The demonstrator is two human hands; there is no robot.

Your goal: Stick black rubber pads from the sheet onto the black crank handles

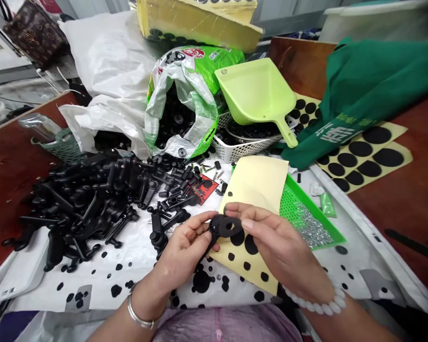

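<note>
My left hand is closed around a black plastic part, its round end facing up between thumb and fingers. Pinched in my right hand is a black ring-shaped pad with a hole in it, held against or just beside the round end of the part. Whether the two touch is hard to tell. Under both hands lies a yellowish backing sheet with black round pads on it. Another pale yellow sheet lies behind my right hand.
A large heap of black parts spreads at the left. A green tray with small metal pieces is at the right. Behind stand an open green-and-white bag, a white basket and a light green dustpan. Black dots litter the table.
</note>
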